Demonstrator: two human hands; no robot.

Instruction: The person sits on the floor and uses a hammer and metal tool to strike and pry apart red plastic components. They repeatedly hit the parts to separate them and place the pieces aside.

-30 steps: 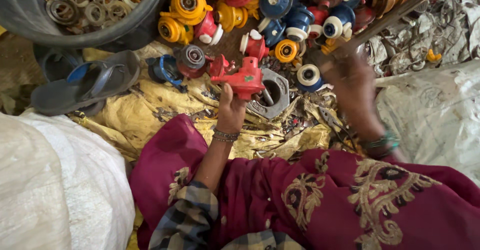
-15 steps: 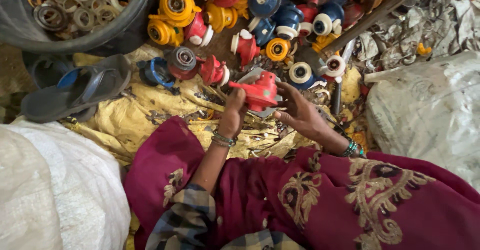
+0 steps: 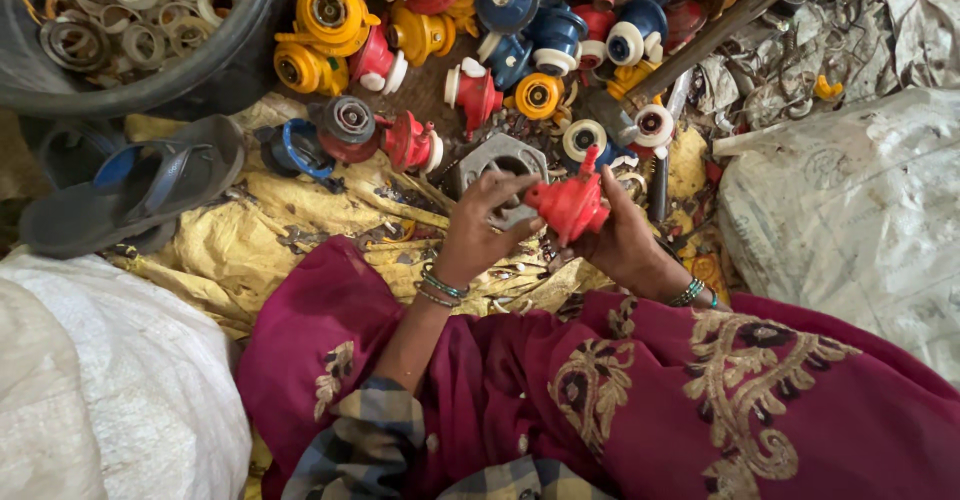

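A red plastic valve-like part [image 3: 570, 205] is held between both hands, just above the yellow cloth. My left hand [image 3: 485, 222] grips its left end with fingers curled around a grey bit. My right hand [image 3: 622, 238] cups it from the right and below. Right behind it lies a grey metal ring plate [image 3: 497, 155]. Beyond the hands spreads a pile of similar red, yellow and blue parts [image 3: 480, 35].
A dark tub [image 3: 190, 65] of white and metal rings sits at the top left, a grey sandal [image 3: 130, 195] below it. White sacks lie at the left [image 3: 110, 390] and right [image 3: 850, 210]. A metal rod [image 3: 720, 30] slants across the pile. Maroon embroidered fabric [image 3: 650, 400] covers my lap.
My right hand came back from the pile and joined the left on the red part. The part has been lifted off the grey ring plate and drawn toward my lap.
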